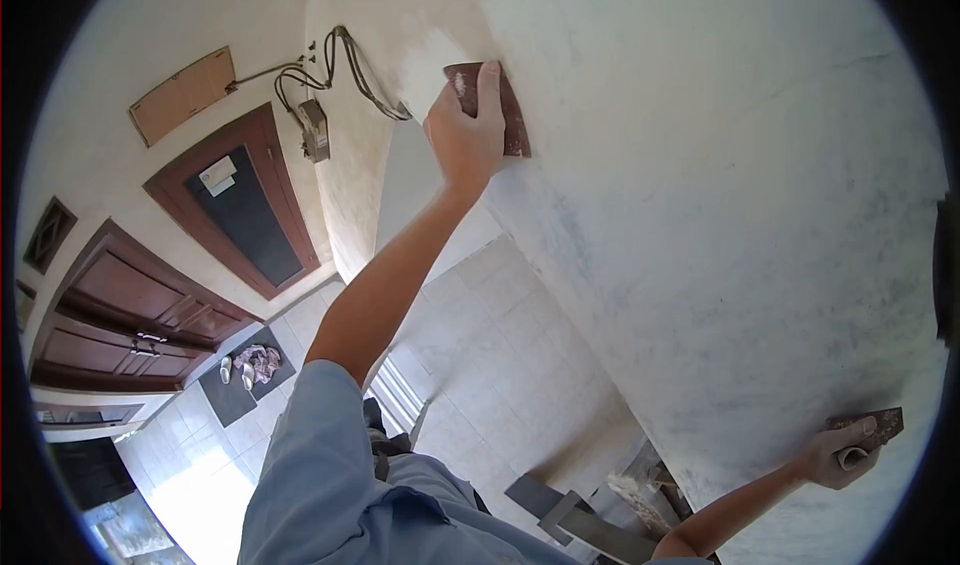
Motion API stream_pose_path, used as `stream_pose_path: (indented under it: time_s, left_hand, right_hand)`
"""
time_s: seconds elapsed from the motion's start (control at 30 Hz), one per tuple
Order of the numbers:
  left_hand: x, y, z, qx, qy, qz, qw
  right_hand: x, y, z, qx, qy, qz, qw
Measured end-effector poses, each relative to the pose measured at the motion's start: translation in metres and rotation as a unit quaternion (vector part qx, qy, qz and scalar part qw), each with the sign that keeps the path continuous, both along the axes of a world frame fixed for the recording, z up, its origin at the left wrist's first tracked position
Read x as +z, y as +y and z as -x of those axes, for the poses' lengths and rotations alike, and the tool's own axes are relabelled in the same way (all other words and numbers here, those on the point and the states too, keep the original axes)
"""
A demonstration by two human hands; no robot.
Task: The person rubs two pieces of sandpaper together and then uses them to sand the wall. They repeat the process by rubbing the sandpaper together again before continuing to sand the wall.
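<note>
My left hand point(468, 137) is raised at the upper middle, closed round a flat reddish-brown sanding pad point(513, 115) that lies against the pale, patchy wall point(700, 215). Low on the right, my right hand point(842, 455) touches the same wall, its fingers wrapped round a dark, worn pad point(884, 427). A curled edge of light material shows between those fingers. Cloudy white and grey patches cover the wall around both hands.
Loose black cables point(350, 65) and an open electrical box point(314, 130) hang left of my left hand. Brown double doors point(140, 310), a framed window point(245, 205) and a doormat point(228, 395) with shoes are at left. Grey boards point(570, 515) and debris stand below.
</note>
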State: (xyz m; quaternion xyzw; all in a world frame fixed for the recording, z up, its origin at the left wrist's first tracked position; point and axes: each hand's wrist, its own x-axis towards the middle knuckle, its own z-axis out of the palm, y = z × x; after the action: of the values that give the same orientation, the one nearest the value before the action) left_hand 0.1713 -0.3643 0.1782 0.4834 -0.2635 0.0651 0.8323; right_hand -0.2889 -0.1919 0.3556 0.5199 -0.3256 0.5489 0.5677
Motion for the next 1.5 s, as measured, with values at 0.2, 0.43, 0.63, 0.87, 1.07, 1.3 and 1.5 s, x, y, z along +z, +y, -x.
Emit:
stream_pose_path:
  time_s: [0.2,0.43,0.63,0.87,1.07,1.3,1.5]
  left_hand:
    - [0.026,-0.016,-0.037,0.031,0.074,-0.089,0.993]
    - [0.014,-0.009,-0.026,0.043,-0.022,-0.075,0.996]
    - [0.019,0.0,-0.02,0.025,0.016,-0.077,0.997]
    - [0.036,-0.021,-0.051,0.043,0.021,-0.104,0.993]
    - [0.013,-0.004,-0.01,0.017,0.005,-0.047,0.999]
    - [0.044,-0.027,-0.059,0.057,0.039,-0.077,0.995]
    - [0.012,0.01,-0.004,-0.003,-0.02,-0.087,0.996]
  right_hand:
    - [0.001,0.003,0.011,-0.009,-0.033,-0.027,0.999]
    - [0.001,0.003,0.008,-0.023,-0.025,-0.022,0.999]
    - [-0.003,0.004,0.008,-0.018,-0.027,-0.015,0.999]
    - [0.0,0.003,0.0,-0.017,-0.002,-0.012,1.0]
    - [-0.002,0.003,0.004,-0.013,-0.027,-0.008,1.0]
    - [-0.003,0.0,-0.002,-0.006,-0.006,-0.005,1.0]
    - [-0.003,0.004,-0.003,-0.025,-0.016,-0.006,1.0]
